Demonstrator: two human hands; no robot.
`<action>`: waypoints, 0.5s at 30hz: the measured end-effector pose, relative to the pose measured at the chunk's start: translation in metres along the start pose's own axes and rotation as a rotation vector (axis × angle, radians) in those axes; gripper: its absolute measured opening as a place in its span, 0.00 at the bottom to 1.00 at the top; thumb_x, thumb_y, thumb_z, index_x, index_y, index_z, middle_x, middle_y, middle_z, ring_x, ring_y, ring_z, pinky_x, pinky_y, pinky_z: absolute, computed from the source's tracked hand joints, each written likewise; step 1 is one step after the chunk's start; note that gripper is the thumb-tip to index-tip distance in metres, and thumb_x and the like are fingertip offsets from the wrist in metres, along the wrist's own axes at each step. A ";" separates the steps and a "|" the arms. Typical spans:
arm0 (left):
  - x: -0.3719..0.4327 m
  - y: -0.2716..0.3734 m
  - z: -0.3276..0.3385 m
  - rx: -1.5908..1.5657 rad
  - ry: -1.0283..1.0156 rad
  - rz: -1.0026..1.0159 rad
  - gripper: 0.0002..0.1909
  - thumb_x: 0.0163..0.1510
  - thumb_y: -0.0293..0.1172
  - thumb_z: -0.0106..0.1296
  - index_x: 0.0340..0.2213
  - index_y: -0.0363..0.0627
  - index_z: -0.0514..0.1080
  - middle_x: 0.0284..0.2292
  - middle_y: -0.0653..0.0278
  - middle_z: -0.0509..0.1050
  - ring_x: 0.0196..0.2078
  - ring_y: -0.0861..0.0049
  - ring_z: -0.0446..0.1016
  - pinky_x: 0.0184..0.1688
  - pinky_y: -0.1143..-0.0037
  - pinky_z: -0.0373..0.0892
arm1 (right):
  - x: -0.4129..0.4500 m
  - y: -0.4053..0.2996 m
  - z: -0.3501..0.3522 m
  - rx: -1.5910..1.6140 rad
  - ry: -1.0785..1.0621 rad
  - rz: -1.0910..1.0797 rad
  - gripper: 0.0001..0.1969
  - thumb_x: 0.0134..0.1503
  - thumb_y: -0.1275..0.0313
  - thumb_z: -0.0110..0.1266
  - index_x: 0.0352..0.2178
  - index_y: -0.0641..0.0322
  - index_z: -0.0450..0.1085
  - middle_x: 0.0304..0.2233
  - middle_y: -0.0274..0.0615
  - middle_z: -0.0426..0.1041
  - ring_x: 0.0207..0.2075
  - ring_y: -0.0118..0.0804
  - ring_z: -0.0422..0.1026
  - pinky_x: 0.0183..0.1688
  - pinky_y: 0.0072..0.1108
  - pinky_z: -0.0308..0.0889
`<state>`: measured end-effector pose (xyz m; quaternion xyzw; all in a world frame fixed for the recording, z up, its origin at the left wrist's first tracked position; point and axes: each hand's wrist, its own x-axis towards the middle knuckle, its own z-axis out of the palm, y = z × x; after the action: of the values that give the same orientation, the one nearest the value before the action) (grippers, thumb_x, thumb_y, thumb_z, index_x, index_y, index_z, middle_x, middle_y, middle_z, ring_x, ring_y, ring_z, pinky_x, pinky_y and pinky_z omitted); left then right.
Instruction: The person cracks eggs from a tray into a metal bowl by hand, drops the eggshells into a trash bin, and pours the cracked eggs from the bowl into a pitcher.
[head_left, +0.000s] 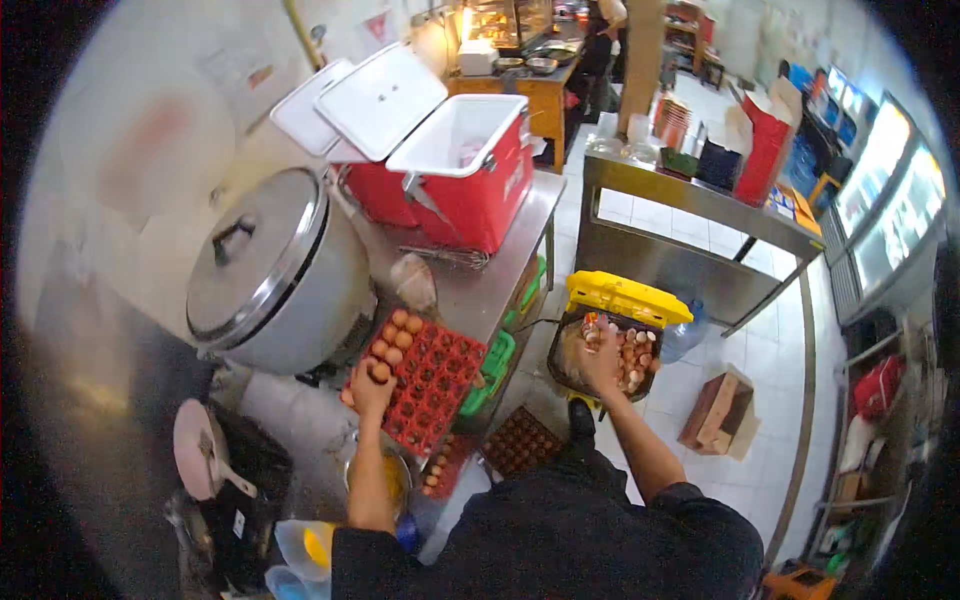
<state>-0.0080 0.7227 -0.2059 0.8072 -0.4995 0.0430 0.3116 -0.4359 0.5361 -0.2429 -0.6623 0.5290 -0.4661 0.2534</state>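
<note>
My left hand (373, 391) has its fingers around a brown egg (381, 373) at the near left side of a red plastic egg tray (439, 379). More eggs (397, 337) fill that side of the tray, while its other cups hold none. My right hand (600, 367) is over a bin (559, 367) with a raised yellow lid (628, 298). Broken eggshells (637, 356) lie in the bin. Motion blur hides whether the right fingers hold anything. Beside my left forearm stands a metal bowl (405, 480) with yellow contents, partly hidden.
A large lidded pot (330, 300) and a red cooler box (480, 202) stand on the steel table (525, 247). A whisk (450, 257) lies before the cooler. Lower down are other egg trays (523, 441). An open cardboard box (712, 416) sits on the floor. A person (600, 45) stands far back.
</note>
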 end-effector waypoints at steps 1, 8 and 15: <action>0.004 0.009 -0.001 -0.115 0.044 -0.010 0.22 0.36 0.25 0.63 0.36 0.41 0.67 0.35 0.56 0.70 0.38 0.61 0.70 0.41 0.66 0.67 | -0.011 -0.005 0.019 0.162 -0.033 0.010 0.25 0.48 0.71 0.58 0.48 0.66 0.61 0.40 0.43 0.66 0.37 0.36 0.69 0.40 0.25 0.65; -0.049 0.123 -0.043 -0.579 -0.341 -0.064 0.18 0.48 0.22 0.57 0.42 0.39 0.68 0.35 0.63 0.75 0.36 0.80 0.74 0.39 0.78 0.70 | -0.072 -0.173 0.093 0.346 -0.659 -0.593 0.26 0.53 0.73 0.57 0.53 0.58 0.59 0.51 0.51 0.63 0.51 0.45 0.66 0.47 0.33 0.66; -0.110 0.127 -0.068 -0.849 -0.182 -0.457 0.28 0.54 0.33 0.55 0.53 0.41 0.59 0.46 0.56 0.70 0.46 0.76 0.68 0.48 0.75 0.66 | -0.036 -0.101 0.132 0.358 -0.688 -0.499 0.13 0.61 0.66 0.44 0.42 0.64 0.65 0.37 0.47 0.70 0.40 0.46 0.70 0.41 0.31 0.66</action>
<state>-0.1520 0.8068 -0.1347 0.6982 -0.3082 -0.3045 0.5698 -0.2718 0.5803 -0.2292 -0.8315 0.1499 -0.3497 0.4048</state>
